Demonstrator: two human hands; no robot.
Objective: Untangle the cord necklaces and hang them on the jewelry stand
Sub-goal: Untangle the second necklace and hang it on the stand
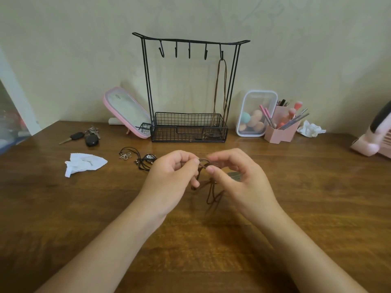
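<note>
Now the brown cord necklace is held over the desk, loops left dangling below the fingers. The knot is pinched by left hand and right hand, tips drawn close for picking. Beyond them the jewelry stand is set, a hung necklace on it.

Pendant mostly behind right hand; pink object cropped.

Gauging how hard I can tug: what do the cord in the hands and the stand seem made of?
Brown cord: matte, flat-looking strands that bend softly, likely suede or leather lace, possibly faux. Jewelry stand: thin, rigid black wire, meshed at the base, probably painted or coated metal.
</note>
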